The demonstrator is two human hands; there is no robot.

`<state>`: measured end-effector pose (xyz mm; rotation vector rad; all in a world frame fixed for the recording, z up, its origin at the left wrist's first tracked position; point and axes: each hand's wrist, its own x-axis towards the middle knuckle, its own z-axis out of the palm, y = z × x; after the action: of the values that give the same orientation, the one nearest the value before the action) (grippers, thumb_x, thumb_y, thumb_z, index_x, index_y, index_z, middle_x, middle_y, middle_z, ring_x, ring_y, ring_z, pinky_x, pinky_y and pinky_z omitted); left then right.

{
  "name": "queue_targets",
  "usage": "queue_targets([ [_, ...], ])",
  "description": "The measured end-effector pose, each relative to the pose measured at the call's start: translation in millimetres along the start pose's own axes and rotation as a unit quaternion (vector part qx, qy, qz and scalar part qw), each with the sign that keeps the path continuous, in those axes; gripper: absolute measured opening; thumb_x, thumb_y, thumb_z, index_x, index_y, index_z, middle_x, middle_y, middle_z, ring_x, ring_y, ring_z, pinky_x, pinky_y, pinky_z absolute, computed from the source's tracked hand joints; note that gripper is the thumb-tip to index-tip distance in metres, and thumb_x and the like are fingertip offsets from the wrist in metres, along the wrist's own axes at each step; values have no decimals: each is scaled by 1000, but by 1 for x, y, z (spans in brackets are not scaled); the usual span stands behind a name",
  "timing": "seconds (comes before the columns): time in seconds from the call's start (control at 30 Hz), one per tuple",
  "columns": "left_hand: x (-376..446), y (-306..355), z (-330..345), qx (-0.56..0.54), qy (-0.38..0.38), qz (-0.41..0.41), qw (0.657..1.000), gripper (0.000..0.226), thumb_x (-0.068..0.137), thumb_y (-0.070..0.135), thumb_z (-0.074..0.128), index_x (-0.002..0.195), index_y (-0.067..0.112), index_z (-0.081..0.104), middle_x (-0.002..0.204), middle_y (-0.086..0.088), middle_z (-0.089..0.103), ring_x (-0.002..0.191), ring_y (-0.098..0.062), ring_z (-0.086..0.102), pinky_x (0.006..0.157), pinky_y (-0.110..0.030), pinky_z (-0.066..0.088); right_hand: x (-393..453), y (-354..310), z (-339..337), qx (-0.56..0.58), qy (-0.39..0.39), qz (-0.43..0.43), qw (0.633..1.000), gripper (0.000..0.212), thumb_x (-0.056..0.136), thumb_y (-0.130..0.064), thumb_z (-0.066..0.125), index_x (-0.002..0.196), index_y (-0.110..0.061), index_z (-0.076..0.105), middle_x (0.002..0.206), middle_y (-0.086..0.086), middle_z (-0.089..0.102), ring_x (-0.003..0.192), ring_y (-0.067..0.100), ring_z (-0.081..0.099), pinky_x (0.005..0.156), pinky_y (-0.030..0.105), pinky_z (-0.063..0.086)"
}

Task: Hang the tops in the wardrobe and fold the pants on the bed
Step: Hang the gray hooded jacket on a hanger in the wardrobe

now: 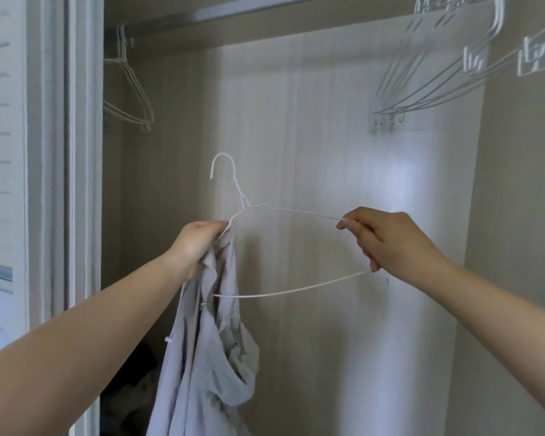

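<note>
A white wire hanger (283,212) is held up in front of the open wardrobe, hook upward. My left hand (195,247) grips the hanger's left shoulder together with a light grey top (208,350), which hangs down bunched below it. The hanger's left end sits inside the top's fabric. My right hand (390,240) pinches the hanger's right shoulder, fingers wrapped around that end. The lower bar curves across between both hands.
The wardrobe rail (221,14) runs along the top. Empty white hangers hang at the left (132,89) and several at the upper right (422,77). A sliding door frame (76,184) stands at the left. Dark clothes (129,385) lie low inside the wardrobe.
</note>
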<state>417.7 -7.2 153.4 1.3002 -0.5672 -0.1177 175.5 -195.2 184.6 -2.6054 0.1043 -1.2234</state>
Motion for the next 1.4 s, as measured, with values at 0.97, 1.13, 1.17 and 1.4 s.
queue_targets([
  [0.97, -35, 14, 56, 33, -75, 134, 988, 28, 94, 29, 59, 86, 5, 71, 80, -12, 53, 76, -22, 49, 78, -35, 44, -64, -15, 166, 58, -389, -10, 919, 61, 83, -37, 66, 137, -24, 40, 138, -5, 50, 125, 16, 47, 103, 29, 37],
  [1.13, -25, 12, 38, 5, -39, 122, 992, 27, 94, 32, 58, 81, 11, 71, 73, -7, 64, 75, -21, 58, 77, -33, 47, -90, 2, 179, -38, -485, 40, 873, 50, 82, -47, 61, 126, -24, 53, 127, 2, 58, 118, 23, 52, 94, 29, 41],
  [1.17, -20, 10, 31, 21, -23, 130, 991, 30, 94, 32, 58, 83, 7, 70, 77, -10, 63, 77, -21, 56, 77, -33, 44, -91, 6, 177, -65, -483, 41, 873, 46, 84, -49, 59, 120, -19, 57, 122, 6, 61, 114, 26, 55, 92, 29, 43],
  [1.4, 4, -32, -10, 241, 3, 213, 947, 37, 93, 30, 59, 73, -1, 60, 61, 10, 54, 58, -3, 45, 61, -21, 35, -75, 32, 117, -230, -403, 11, 886, 41, 90, -47, 49, 114, -16, 61, 122, 6, 61, 115, 25, 55, 94, 33, 42],
])
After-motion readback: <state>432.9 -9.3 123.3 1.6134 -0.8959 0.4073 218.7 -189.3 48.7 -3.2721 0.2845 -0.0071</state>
